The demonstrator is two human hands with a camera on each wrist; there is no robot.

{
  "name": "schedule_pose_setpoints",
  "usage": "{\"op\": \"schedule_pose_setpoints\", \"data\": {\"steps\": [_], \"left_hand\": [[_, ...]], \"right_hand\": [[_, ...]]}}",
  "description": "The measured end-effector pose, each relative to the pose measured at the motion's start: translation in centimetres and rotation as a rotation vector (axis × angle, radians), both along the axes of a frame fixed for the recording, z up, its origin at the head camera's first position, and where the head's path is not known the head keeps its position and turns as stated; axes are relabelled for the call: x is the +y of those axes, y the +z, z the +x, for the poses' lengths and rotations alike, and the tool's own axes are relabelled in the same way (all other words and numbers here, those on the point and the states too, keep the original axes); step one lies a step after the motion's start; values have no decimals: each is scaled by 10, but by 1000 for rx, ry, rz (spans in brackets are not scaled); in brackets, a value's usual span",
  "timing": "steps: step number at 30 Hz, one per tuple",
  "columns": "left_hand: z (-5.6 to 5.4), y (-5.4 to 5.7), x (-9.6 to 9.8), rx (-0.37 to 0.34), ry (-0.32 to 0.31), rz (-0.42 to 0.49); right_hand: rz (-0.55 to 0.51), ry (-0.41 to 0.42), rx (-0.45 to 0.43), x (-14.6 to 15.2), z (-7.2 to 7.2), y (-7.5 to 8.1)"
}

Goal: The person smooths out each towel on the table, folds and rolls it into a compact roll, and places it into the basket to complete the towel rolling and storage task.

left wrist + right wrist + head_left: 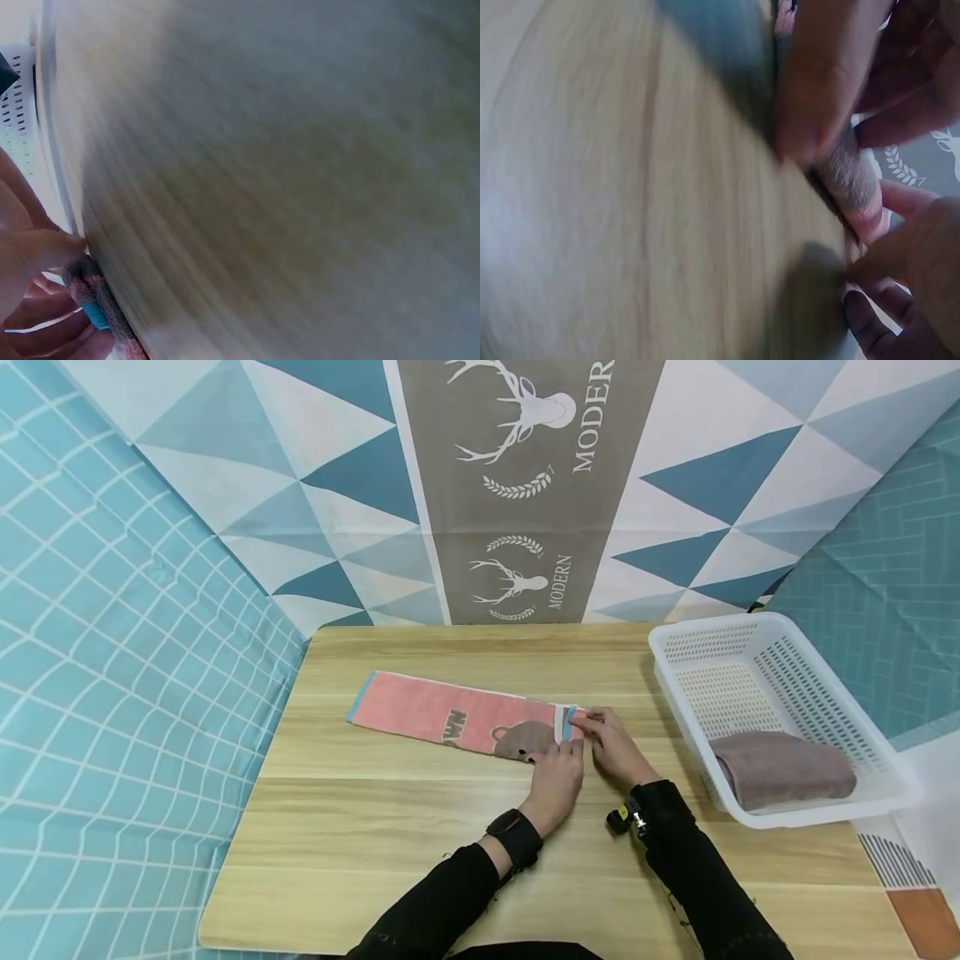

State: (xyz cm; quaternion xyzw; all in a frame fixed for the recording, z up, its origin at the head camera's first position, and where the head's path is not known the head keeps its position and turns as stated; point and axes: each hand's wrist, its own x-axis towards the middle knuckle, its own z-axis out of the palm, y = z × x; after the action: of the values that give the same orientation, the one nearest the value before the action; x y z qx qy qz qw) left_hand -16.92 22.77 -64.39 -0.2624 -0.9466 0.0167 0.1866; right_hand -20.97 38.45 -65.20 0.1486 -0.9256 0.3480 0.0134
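Note:
A long, folded pink towel [420, 706] with a grey bear figure and blue edging lies across the middle of the table. At its right end, a short section is turned over and shows a white and blue band. My left hand [557, 781] pinches the near edge of this end, its thumb low against the towel in the left wrist view. My right hand [617, 750] grips the right end, its fingertips over the blue band. In the right wrist view, a rounded grey and pink edge of the towel [851, 180] shows between the two hands.
A white perforated basket [832, 693] stands at the table's right side, with a rolled grey-brown towel [783, 768] inside. The wooden table [360, 835] meets a patterned cloth wall [510, 527] at the back and a blue checked cloth [112, 652] on the left.

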Motion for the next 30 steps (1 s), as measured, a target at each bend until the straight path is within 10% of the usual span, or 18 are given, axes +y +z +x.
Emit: {"op": "schedule_pose_setpoints", "data": {"steps": [16,26,30], "left_hand": [[-18,24,-33,-630,82,630],[-18,31,-47,-484,113,545],[-18,33,-52,-548,155,471]], "right_hand": [[31,18,15,1,-5,3],[-1,37,-15,1,-6,5],[-25,76,-20,1,-5,7]]}}
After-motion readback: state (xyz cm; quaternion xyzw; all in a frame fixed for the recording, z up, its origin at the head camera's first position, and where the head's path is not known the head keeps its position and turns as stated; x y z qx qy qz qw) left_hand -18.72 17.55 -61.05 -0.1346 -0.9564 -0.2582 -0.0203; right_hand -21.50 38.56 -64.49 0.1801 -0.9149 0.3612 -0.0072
